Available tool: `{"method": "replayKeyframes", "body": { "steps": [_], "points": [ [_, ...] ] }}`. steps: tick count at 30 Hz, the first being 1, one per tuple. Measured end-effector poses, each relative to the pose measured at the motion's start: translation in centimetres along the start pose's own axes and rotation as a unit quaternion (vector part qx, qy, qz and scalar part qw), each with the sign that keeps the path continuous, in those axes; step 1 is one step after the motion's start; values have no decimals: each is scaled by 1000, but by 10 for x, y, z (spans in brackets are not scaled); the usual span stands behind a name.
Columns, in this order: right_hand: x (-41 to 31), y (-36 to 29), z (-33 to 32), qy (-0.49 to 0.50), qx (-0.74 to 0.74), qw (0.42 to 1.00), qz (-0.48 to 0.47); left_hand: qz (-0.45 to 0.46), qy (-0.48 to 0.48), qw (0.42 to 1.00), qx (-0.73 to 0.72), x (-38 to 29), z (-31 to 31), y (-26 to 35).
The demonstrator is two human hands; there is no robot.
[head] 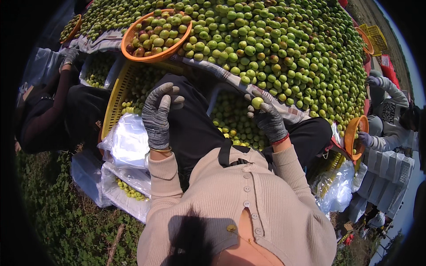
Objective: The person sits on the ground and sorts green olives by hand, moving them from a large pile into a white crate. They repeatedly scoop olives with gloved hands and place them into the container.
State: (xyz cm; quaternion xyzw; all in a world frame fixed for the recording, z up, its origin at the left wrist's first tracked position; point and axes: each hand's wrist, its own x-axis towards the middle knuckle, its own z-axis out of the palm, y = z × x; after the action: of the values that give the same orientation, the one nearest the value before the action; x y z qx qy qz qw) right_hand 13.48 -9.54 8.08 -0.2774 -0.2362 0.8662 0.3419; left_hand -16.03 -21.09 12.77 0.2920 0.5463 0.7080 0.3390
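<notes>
A heap of green jujube-like fruit (266,43), some tinged brown, spreads before me on a plaid cloth (229,77). My right hand (269,119), in a grey knit glove, holds one yellow-green fruit (257,103) between thumb and fingers at the heap's near edge. Below that hand, a lined container of fruit (238,124) sits between my legs. My left hand (159,116), gloved alike, is raised with fingers curled apart and nothing in it. It is beside a yellow plastic crate (114,96) with fruit inside. An orange basket (156,59) of browner fruit rests above the crate.
Folded clear plastic bags (129,141) lie left of me, above a lined box (126,207) with some fruit. One person (46,106) sits at left; another (389,109) at right touches an orange basket (349,136). Stacked crates (387,179) and yellow crates (374,36) stand farther right.
</notes>
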Motion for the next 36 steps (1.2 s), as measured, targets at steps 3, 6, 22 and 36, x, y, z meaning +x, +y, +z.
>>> {"method": "replayKeyframes", "body": {
  "steps": [3,6,22,36],
  "points": [
    [0,-9,12,-19,-89,996,3,50,17,998,17,3,23,5],
    [-5,-8,5,-18,-113,993,16,85,158,984,-9,22,-28,-10],
    [76,-53,181,-194,-490,849,33,-215,117,818,520,58,-276,-312],
    [82,-60,158,-107,-295,949,8,-150,58,859,486,123,-257,-317]
  ]
}}
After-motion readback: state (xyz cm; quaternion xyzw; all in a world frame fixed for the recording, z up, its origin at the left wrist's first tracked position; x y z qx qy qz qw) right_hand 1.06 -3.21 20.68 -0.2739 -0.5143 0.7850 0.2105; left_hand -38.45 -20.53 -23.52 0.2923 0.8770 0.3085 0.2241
